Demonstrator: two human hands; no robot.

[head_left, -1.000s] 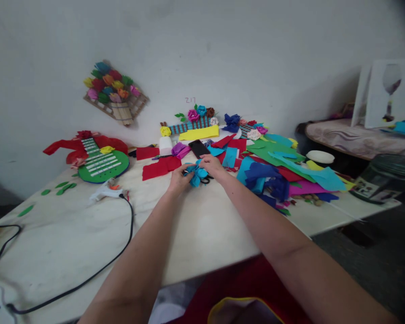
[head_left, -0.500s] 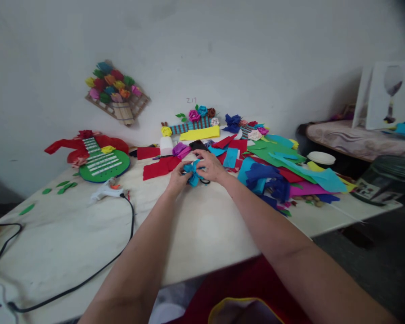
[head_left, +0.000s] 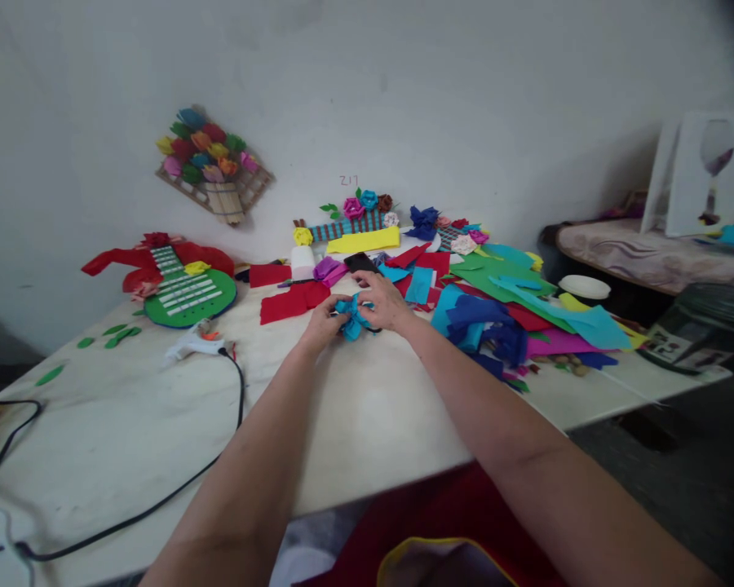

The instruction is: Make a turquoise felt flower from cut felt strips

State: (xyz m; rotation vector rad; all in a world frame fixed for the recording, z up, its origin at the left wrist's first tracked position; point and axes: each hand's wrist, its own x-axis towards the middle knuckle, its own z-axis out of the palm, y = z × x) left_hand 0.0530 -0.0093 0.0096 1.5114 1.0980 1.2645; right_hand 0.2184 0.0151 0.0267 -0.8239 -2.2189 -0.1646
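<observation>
Both my hands meet over the middle of the pale table [head_left: 355, 408]. My left hand [head_left: 323, 324] and my right hand [head_left: 384, 300] pinch a crumpled light-blue paper flower [head_left: 351, 316] from either side, fingers closed on it. Black scissors [head_left: 373, 328] lie on the table just under the flower, partly hidden by my right hand. A dark phone [head_left: 360, 262] lies just beyond my right hand.
A heap of coloured paper sheets [head_left: 501, 302] covers the table's right side. Red paper pieces [head_left: 290, 302] lie behind my left hand. A white glue gun [head_left: 189, 344] with a black cord [head_left: 159, 505] sits at left, near a green guitar-shaped craft [head_left: 187, 295]. Paper-flower crafts [head_left: 211, 163] stand against the wall.
My hands drew closer together and the blue paper flower got squeezed into a tighter bunch. The view shifted slightly; nothing else moved.
</observation>
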